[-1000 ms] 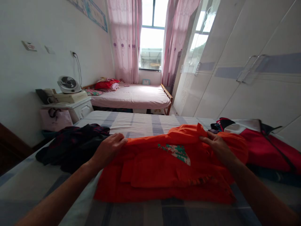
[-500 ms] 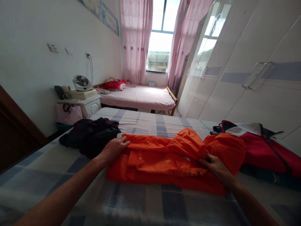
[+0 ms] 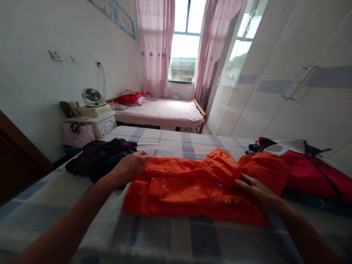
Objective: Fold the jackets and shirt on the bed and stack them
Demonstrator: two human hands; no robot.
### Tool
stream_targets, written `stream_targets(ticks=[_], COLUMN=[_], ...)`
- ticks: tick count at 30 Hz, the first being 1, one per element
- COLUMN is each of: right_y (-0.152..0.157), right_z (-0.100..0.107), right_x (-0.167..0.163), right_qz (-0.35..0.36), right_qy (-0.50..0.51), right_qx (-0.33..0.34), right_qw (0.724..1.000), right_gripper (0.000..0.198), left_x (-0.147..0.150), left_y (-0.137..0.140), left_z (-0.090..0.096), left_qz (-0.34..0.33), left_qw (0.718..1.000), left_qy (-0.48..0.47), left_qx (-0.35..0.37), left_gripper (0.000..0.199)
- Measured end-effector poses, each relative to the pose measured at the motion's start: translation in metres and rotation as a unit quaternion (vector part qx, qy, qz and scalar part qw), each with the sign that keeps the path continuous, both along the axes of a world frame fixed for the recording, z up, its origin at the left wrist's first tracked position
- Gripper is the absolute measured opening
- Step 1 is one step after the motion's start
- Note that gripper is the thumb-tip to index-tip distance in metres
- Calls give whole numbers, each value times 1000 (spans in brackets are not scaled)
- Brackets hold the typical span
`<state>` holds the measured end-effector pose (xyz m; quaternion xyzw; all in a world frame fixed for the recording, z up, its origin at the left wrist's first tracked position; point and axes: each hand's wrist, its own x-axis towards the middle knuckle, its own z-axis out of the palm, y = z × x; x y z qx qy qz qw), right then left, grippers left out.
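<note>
An orange hooded jacket (image 3: pixel 184 190) lies partly folded on the bed, one sleeve laid across its upper part. My left hand (image 3: pixel 131 165) is closed at the far left end of that sleeve, fingertips pinched on the fabric. Toward the hood (image 3: pixel 262 168), my right hand (image 3: pixel 254 189) rests on the jacket with its fingers stretched out along the cloth. Small dark print shows on the orange fabric just left of the right hand.
Dark clothes (image 3: pixel 96 157) are heaped at the left of the checked bed sheet (image 3: pixel 165 238). A red, white and black garment (image 3: pixel 305 168) lies on the right. Beyond stand a second bed with a pink sheet (image 3: pixel 165 113), a small fan (image 3: pixel 93 96) on a cabinet, and a white wardrobe (image 3: pixel 297 113).
The right fingers have gone from pinching the orange cloth to lying stretched on it. My left hand has shifted slightly up and left. The view has moved a little.
</note>
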<state>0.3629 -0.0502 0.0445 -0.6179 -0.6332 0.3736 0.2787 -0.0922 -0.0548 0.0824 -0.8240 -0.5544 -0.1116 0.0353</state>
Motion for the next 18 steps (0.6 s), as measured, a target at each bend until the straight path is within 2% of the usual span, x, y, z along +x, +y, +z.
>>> stream_targets(ticks=[2,4,8,10,12,15,18], right_y=[11,23,43,50,56,63,60], right_z=[3,5,12,16,20,29,43], right_x=[4,4,-11,-23,-33,-43,-49], right_qz=[-48,-67,-97,-118,-134,-138,-56], right_qy=[54,138,228,237,246,270,297], right_qx=[-7,-40,-80,-82,-78,-49,6], right_qw=[997,987,965,961,957,952,953], right_gripper=[51,40,21,14,8,17,24], left_x=[21,43,64,65,64,63,61], left_y=[-4,-7,-12,-12,-13,-13,-11], left_z=[-2,-18,-61,-73,-76,-74,-75], left_qz=[-21,-16,15,21,23,26,26], left_qw=[999,999,998,995,995,995,995], left_qy=[-27,-28,-18,-20,-21,-24,-36], left_qx=[23,21,-66,-93,-96,-93,-89], left_gripper=[38,45,54,54,54,54,54])
